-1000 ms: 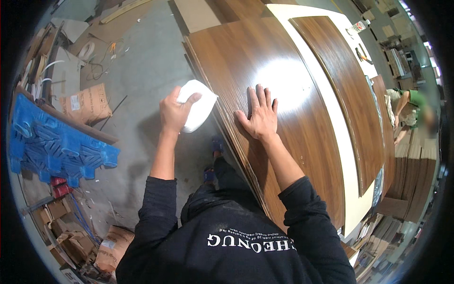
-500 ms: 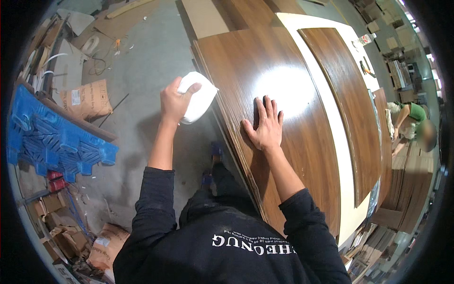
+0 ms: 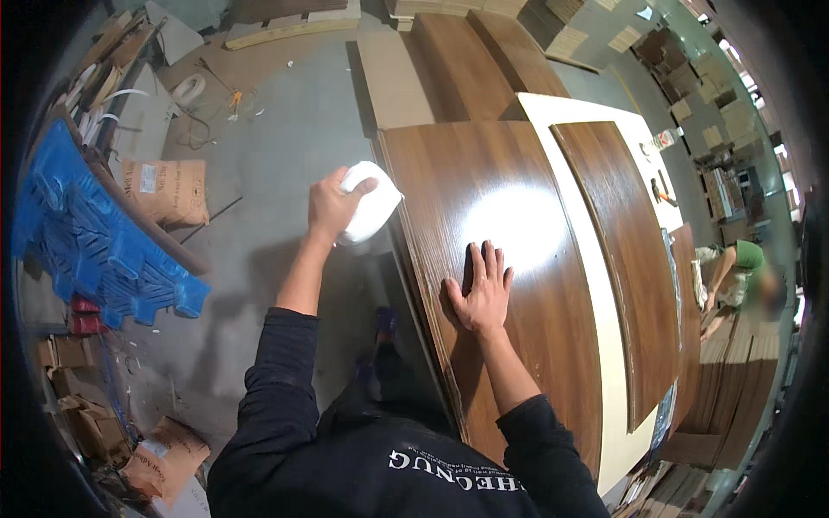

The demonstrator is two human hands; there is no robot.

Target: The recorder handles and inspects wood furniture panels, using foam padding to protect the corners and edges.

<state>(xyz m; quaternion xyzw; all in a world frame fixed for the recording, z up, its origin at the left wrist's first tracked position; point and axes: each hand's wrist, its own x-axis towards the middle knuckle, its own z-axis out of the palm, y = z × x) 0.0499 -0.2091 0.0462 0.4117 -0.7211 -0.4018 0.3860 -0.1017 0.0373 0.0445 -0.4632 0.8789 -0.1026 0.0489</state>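
Note:
My left hand (image 3: 335,205) grips a white plastic bottle (image 3: 373,207) that is tipped sideways. The bottle's pointed tip is at the left long edge of a glossy dark-brown wood-grain panel (image 3: 553,345); whether it touches cannot be made out. My right hand (image 3: 485,298) lies on the panel's top face with fingers spread, holding nothing. Under the panel's left side, the edges of further boards show, stacked. To the right, a narrower brown panel (image 3: 617,259) rests on a cream-coloured board (image 3: 566,186).
A blue plastic pallet (image 3: 95,242) and a brown paper sack (image 3: 168,192) are on the left. More brown panels (image 3: 462,65) lie beyond the stack. A clear bottle (image 3: 663,140) and a dark-and-orange tool (image 3: 663,192) sit at the right. Another person (image 3: 734,272) bends over boards there.
The whole view has shifted, so the panels sit lower in it. My left hand and the white bottle have moved a little along the panel's edge toward its far corner. My right hand stays flat.

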